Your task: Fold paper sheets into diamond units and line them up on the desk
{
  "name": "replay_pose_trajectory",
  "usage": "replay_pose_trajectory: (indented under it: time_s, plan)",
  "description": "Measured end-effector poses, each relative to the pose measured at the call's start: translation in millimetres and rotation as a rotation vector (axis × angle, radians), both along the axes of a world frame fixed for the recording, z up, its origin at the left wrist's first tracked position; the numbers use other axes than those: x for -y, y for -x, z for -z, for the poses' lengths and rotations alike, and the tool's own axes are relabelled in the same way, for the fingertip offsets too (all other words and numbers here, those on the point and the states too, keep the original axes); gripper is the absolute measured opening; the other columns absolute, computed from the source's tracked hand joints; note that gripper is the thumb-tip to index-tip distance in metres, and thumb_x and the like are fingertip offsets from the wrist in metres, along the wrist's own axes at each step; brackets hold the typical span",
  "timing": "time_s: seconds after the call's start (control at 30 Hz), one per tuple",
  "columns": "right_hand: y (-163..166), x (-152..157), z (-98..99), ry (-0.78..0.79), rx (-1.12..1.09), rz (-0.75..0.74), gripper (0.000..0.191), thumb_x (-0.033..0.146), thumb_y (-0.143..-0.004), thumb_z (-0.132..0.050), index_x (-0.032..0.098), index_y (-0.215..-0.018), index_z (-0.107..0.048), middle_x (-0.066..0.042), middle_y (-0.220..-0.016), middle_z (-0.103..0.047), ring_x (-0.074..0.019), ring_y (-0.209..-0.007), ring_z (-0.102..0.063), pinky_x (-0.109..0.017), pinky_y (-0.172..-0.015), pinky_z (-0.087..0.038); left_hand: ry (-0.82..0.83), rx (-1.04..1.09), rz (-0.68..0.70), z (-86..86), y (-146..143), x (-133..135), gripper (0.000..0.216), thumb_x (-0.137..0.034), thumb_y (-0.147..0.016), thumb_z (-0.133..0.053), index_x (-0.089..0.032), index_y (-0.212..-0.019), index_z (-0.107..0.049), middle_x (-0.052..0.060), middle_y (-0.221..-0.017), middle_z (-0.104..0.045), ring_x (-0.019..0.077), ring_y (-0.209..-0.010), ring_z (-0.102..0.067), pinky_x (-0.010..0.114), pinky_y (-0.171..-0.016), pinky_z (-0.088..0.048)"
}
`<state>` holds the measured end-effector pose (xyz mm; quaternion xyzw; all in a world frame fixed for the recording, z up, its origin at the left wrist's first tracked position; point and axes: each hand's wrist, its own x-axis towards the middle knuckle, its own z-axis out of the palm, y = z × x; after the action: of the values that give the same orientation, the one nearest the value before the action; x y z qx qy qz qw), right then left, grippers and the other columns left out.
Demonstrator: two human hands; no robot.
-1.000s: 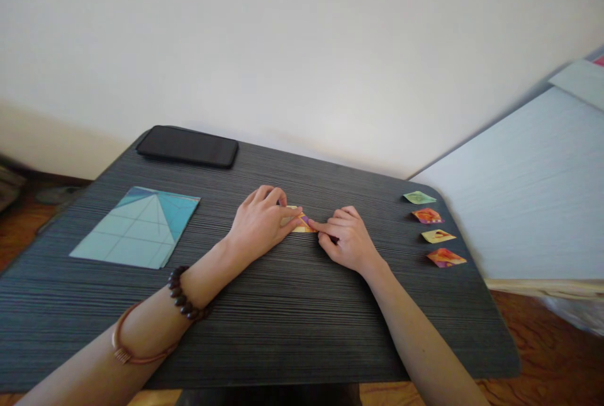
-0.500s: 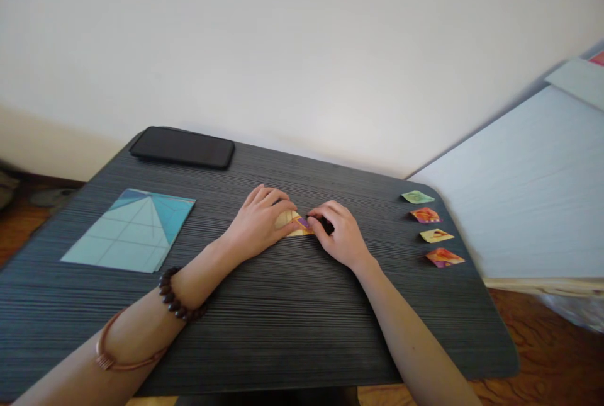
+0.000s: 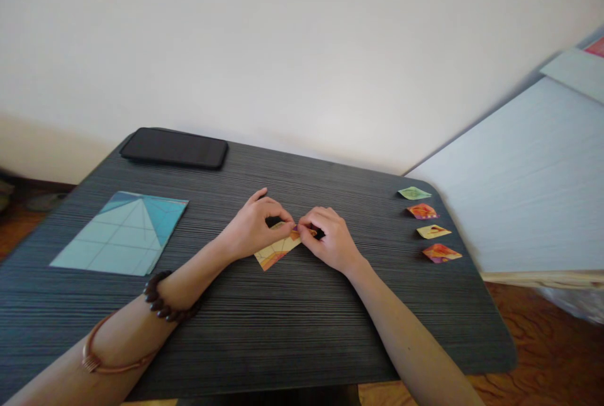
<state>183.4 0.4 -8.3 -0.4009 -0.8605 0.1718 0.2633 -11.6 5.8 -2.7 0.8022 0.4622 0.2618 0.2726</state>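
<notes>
A small sheet of yellow patterned paper (image 3: 278, 250), with orange and purple parts, is held over the middle of the dark table (image 3: 283, 343). My left hand (image 3: 257, 223) pinches its upper right part between thumb and forefinger, the little finger raised. Right beside it, my right hand (image 3: 330, 236) pinches the same paper, its fingers curled and its thumb close to the left thumb. Much of the paper's right end is hidden behind the fingers. The lower left corner shows, pointing toward me.
Left lies a stack of blue patterned paper sheets (image 3: 113, 236). A black phone-like slab (image 3: 174, 148) rests at the back left edge. Along the right side sit several small folded papers: green (image 3: 415, 193), yellow (image 3: 433, 231) and orange-red (image 3: 442, 253) among them. A pale panel (image 3: 533, 186) stands beyond.
The paper has turned, and more of its yellow face shows at the lower left. My left fingers have risen off it into a pinch, and my right hand has moved slightly left.
</notes>
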Motion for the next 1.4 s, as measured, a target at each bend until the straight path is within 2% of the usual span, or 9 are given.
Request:
replay_pose_trajectory:
  time_s: [0.17, 0.43, 0.57, 0.63, 0.8, 1.1, 1.4]
  plan:
    - [-0.5, -0.4, -0.5, -0.032, -0.016, -0.016, 0.013, 0.02, -0.084, -0.051, 0.019, -0.073, -0.059, 0.0, -0.07, -0.061, -0.0118, -0.068, -0.053, -0.028, -0.069, -0.034, 0.031, 0.007, 0.0, -1.3, 0.3, -0.5, 0.015, -0.027, -0.076, -0.055, -0.023, -0.069, -0.069, -0.005, -0.078, -0.071, 0.0123, -0.081, -0.064, 0.045, -0.112, -0.016]
    - [-8.4, -2.9, -4.1, 0.018, -0.05, -0.075, 0.014, 0.021, -0.083, -0.052, 0.019, -0.072, -0.06, 0.001, -0.068, -0.061, -0.0117, -0.066, -0.054, -0.028, -0.071, -0.037, 0.011, -0.04, 0.028, 0.4, 5.4, -3.8, 0.017, -0.028, -0.074, -0.056, -0.024, -0.07, -0.072, -0.003, -0.079, -0.071, 0.014, -0.085, -0.065, 0.044, -0.113, -0.019]
    - [-18.1, -4.2, -3.8, 0.064, -0.126, -0.023, 0.015, 0.02, -0.083, -0.051, 0.019, -0.071, -0.059, 0.001, -0.069, -0.062, -0.0108, -0.063, -0.054, -0.028, -0.07, -0.039, 0.029, -0.001, 0.064, 2.6, 15.5, -8.2, 0.019, -0.025, -0.075, -0.054, -0.023, -0.07, -0.072, -0.004, -0.077, -0.071, 0.0124, -0.081, -0.065, 0.041, -0.113, -0.021]
    - [-21.2, -4.9, -3.3, 0.075, -0.131, 0.01, 0.016, 0.021, -0.083, -0.051, 0.019, -0.069, -0.059, 0.001, -0.068, -0.062, -0.0109, -0.062, -0.054, -0.028, -0.069, -0.039, 0.053, 0.019, 0.085, 2.3, 18.3, -9.5, 0.02, -0.024, -0.077, -0.052, -0.024, -0.073, -0.071, -0.006, -0.077, -0.072, 0.0115, -0.078, -0.065, 0.04, -0.113, -0.02]
    - [-13.9, -4.2, -2.3, 0.106, -0.119, -0.032, 0.013, 0.021, -0.082, -0.052, 0.019, -0.071, -0.06, 0.002, -0.069, -0.062, -0.0105, -0.063, -0.054, -0.027, -0.068, -0.038, 0.087, 0.025, 0.083, -2.4, 10.8, -5.5, 0.024, -0.03, -0.083, -0.047, -0.024, -0.084, -0.07, -0.005, -0.087, -0.072, 0.0126, -0.083, -0.064, 0.044, -0.113, -0.016]
    - [-2.2, -0.7, -2.6, 0.141, -0.032, -0.057, 0.012, 0.018, -0.082, -0.051, 0.019, -0.074, -0.06, 0.001, -0.071, -0.061, -0.0113, -0.066, -0.054, -0.027, -0.07, -0.037, 0.035, 0.033, 0.104, 2.1, 2.4, -1.0, 0.016, -0.029, -0.079, -0.052, -0.024, -0.075, -0.067, -0.007, -0.078, -0.071, 0.0111, -0.078, -0.063, 0.042, -0.112, -0.017]
    - [-16.0, -8.7, -2.3, 0.195, -0.021, -0.07, 0.015, 0.016, -0.081, -0.051, 0.019, -0.074, -0.064, 0.003, -0.069, -0.064, -0.0106, -0.063, -0.055, -0.028, -0.071, -0.036, 0.011, 0.054, 0.08, 1.2, 3.2, -2.1, 0.015, -0.027, -0.078, -0.055, -0.023, -0.072, -0.068, -0.006, -0.078, -0.07, 0.0106, -0.075, -0.063, 0.04, -0.111, -0.023]
